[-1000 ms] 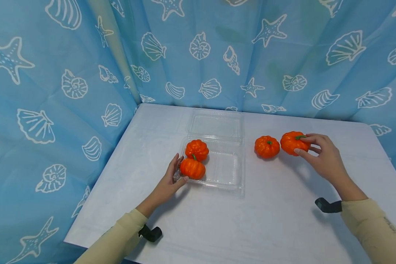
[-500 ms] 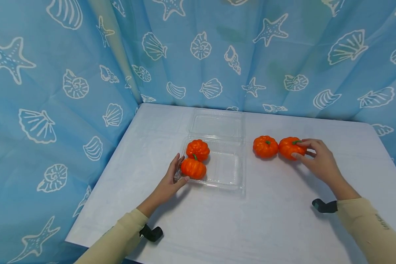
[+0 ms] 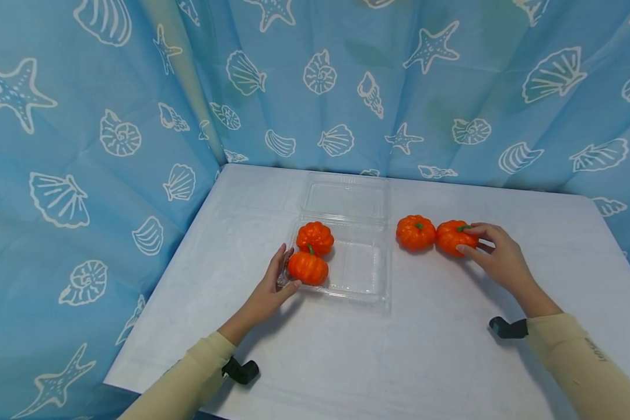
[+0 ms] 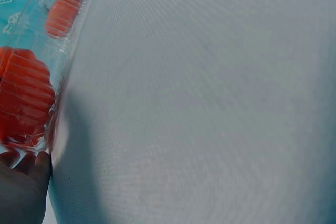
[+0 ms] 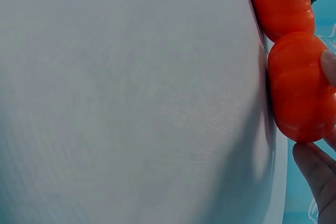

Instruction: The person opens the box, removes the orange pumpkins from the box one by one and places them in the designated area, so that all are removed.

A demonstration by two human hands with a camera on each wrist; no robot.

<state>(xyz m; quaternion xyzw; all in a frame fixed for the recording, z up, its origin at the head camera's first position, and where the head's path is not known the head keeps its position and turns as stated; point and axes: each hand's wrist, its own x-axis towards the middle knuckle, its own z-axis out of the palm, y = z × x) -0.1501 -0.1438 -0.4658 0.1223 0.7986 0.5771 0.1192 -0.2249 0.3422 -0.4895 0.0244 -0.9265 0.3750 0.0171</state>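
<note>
In the head view a clear plastic clamshell container (image 3: 367, 296) lies with its lid (image 3: 343, 198) folded back. Two orange toy pumpkins, a rear one (image 3: 315, 238) and a front one (image 3: 308, 269), sit touching in its left side. My left hand (image 3: 266, 297) holds the container's front left corner, thumb at the front and fingers along the side. On the table to the right, my right hand (image 3: 499, 254) grips another pumpkin (image 3: 451, 236) between thumb and fingers. That pumpkin (image 5: 296, 87) touches a neighbouring pumpkin (image 3: 416, 233) on its left.
A white table (image 3: 315, 361) carries everything. Blue curtains (image 3: 341, 87) with shell and starfish prints hang behind it and at the left. Black wrist cameras stick out near both sleeves. The container's right half shows its bare bottom.
My right hand has moved left with its pumpkin, lowering it against the neighbouring one, which has shifted a little left. My left hand and the container have stayed put.
</note>
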